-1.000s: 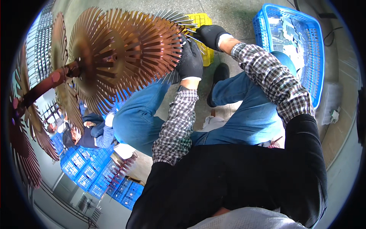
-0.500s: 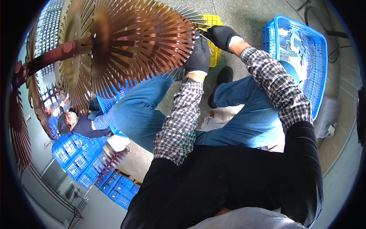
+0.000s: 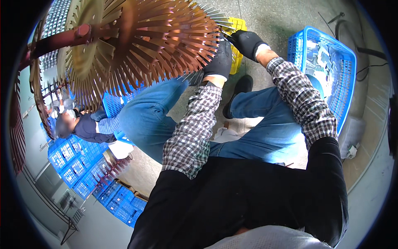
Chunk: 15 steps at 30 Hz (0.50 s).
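A large round rack of copper-brown metal slats [image 3: 153,45] fills the upper left, its slats fanning out from a reddish-brown bar [image 3: 58,41]. My left hand [image 3: 219,61], in a black glove, lies against the rack's right edge. Slats and the hand's own back hide most of its fingers. In a matching glove, my right hand [image 3: 247,43] is just to the right, its fingers drawn together and pointing at silvery strips [image 3: 215,15] on the rim. Whatever is between those fingertips is too small to make out. A yellow crate [image 3: 237,62] sits below and behind the hands.
At the right stands a blue plastic basket [image 3: 350,70] with flat silvery pieces [image 3: 321,58] inside. Blue crates [image 3: 78,166] are stacked at the lower left. Near them a person [image 3: 89,126] in a dark top bends over. A dark hose [image 3: 369,51] runs along the right side.
The view has shifted, so the rack and basket appear slightly moved. My right hand has drawn a little away from my left, to the right. My left hand stays at the rack's edge.
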### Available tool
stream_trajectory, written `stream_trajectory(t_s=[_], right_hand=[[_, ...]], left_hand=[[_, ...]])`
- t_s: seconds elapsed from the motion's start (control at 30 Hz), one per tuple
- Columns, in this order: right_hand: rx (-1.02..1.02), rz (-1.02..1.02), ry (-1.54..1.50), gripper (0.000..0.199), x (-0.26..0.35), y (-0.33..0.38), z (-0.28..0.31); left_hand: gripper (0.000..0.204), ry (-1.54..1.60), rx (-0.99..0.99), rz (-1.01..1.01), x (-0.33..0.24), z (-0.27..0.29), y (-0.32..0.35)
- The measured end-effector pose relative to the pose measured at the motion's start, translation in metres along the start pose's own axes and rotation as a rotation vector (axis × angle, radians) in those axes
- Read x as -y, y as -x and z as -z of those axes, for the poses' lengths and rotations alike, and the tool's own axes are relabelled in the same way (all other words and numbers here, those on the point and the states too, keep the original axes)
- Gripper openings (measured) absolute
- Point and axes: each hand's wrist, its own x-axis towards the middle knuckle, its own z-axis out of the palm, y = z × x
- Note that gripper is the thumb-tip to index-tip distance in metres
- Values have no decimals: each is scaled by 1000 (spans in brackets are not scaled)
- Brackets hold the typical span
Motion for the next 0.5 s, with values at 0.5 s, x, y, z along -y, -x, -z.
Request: stream_trajectory(t_s=[0.5], right_hand=[[60,33,-1,25,6,-4,16]], left_hand=[[42,-34,-63,6,-2,-1,5]])
